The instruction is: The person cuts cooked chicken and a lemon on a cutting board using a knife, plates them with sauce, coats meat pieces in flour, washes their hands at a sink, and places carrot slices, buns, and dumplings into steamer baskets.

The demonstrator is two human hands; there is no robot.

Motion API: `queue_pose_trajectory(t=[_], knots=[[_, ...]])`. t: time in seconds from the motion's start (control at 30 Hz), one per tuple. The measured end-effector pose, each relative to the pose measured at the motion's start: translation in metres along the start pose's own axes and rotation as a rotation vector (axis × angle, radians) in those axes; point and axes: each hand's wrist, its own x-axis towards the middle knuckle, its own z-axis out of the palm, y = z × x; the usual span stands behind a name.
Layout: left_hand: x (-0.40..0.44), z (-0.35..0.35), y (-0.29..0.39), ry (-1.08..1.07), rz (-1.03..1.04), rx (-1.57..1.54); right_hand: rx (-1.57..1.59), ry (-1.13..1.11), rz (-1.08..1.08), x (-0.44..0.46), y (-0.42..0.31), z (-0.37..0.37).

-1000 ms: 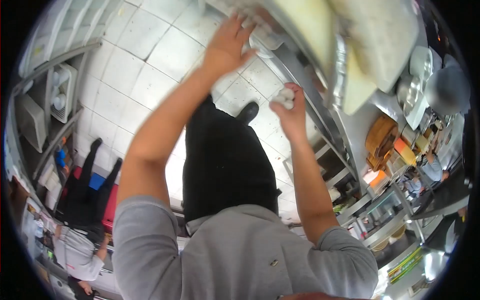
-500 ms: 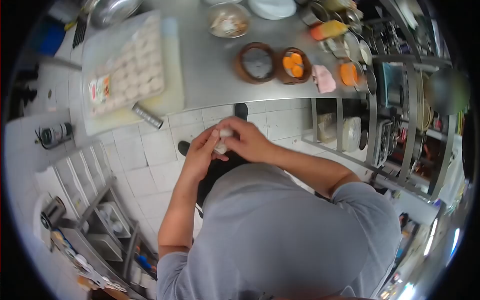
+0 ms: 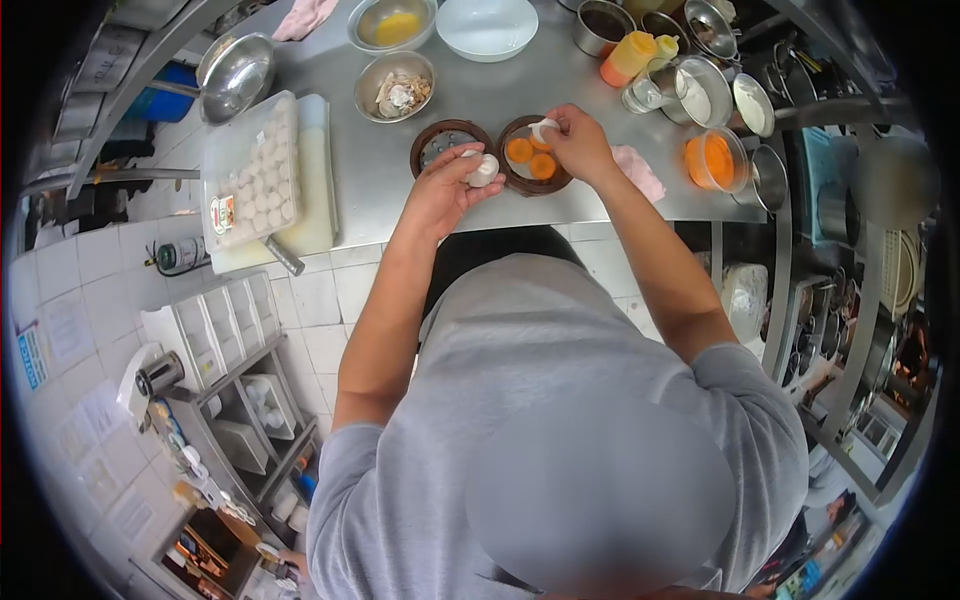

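Note:
My left hand [image 3: 447, 193] is closed around a white round dumpling [image 3: 484, 170], held over the near rim of the left steamer basket [image 3: 413, 158]. This basket is brown, with a dark perforated base showing. Beside it, the right steamer basket [image 3: 520, 187] contains orange carrot slices [image 3: 541, 166], three of them visible. My right hand [image 3: 580, 145] pinches a small white piece of dough [image 3: 543, 129] above the far part of that basket. Whether the dough touches a slice underneath cannot be made out.
At left, a clear plastic box [image 3: 255, 180] of white dough balls rests on a cutting board [image 3: 317, 150], near a metal tube [image 3: 284, 257]. Beyond the baskets stand a filling bowl [image 3: 397, 88] and a white bowl [image 3: 487, 28]. A pink cloth [image 3: 637, 172] and carrot tub [image 3: 713, 160] lie right.
Both hands have moved from in front of my body, where they were together, forward over the baskets and apart. The right one has carried a white piece to the carrot basket. My view has shifted.

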Motion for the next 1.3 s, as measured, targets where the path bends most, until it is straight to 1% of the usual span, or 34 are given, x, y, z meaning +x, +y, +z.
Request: queue_pose_trajectory(t=[0.03,0.13,0.27,0.33,0.4,0.57,0.6,0.67,0.73,0.77,0.83,0.87,0.9,0.93,1.0,1.03,1.1,1.13,1.2,1.27,1.3], knots=[[0.004,0.002,-0.001,0.068,-0.027,-0.021,0.011,-0.006,-0.006,0.001,-0.001,0.000],[0.009,0.003,-0.004,0.120,-0.040,-0.051,-0.014,0.011,0.003,-0.006,-0.006,0.002],[0.011,0.003,-0.003,0.122,-0.034,-0.074,-0.147,0.015,-0.033,-0.014,-0.012,0.002],[0.014,0.004,-0.001,0.090,-0.043,-0.102,-0.214,0.018,-0.062,-0.014,-0.008,0.003],[0.019,0.004,0.002,0.071,-0.056,-0.116,-0.311,0.098,-0.167,-0.018,-0.007,0.003],[0.026,-0.005,0.009,-0.004,-0.118,-0.138,-0.425,0.141,-0.095,-0.032,-0.019,0.001],[0.029,-0.008,0.011,-0.045,-0.138,-0.190,-0.440,0.143,-0.087,-0.032,-0.022,-0.001],[0.035,-0.014,0.012,-0.096,-0.165,-0.239,-0.404,0.165,-0.103,-0.033,-0.020,0.001],[0.042,-0.015,0.011,-0.147,-0.175,-0.185,-0.367,0.188,-0.116,-0.033,-0.015,0.005],[0.042,-0.013,0.014,-0.156,-0.182,-0.183,-0.340,0.172,-0.091,-0.033,-0.015,0.007],[0.041,-0.009,0.018,-0.195,-0.167,-0.075,-0.314,0.163,-0.056,-0.036,-0.013,0.009],[0.042,-0.011,0.017,-0.202,-0.176,-0.071,-0.320,0.218,-0.072,-0.038,-0.020,0.009],[0.044,-0.012,0.016,-0.188,-0.152,0.032,-0.326,0.272,-0.090,-0.040,-0.026,0.009],[0.046,-0.013,0.016,-0.173,-0.125,0.136,-0.326,0.279,-0.083,-0.044,-0.032,0.007],[0.050,-0.014,0.015,-0.182,-0.113,0.170,-0.091,0.106,-0.115,-0.060,-0.076,-0.007],[0.050,-0.013,0.013,-0.188,-0.101,0.200,-0.089,0.114,-0.107,-0.069,-0.100,-0.010],[0.035,0.006,0.022,-0.213,-0.102,0.202,-0.010,-0.043,-0.255,-0.084,-0.137,-0.010],[0.027,0.018,0.029,-0.231,-0.094,0.198,-0.011,-0.029,-0.249,-0.084,-0.133,-0.007],[0.020,0.033,0.036,-0.270,-0.088,0.204,-0.072,-0.008,-0.339,-0.082,-0.125,0.001],[0.021,0.040,0.039,-0.299,-0.072,0.210,-0.073,0.023,-0.332,-0.087,-0.126,0.001],[0.025,0.042,0.038,-0.245,-0.047,0.339,-0.074,0.046,-0.322,-0.089,-0.129,0.000]])
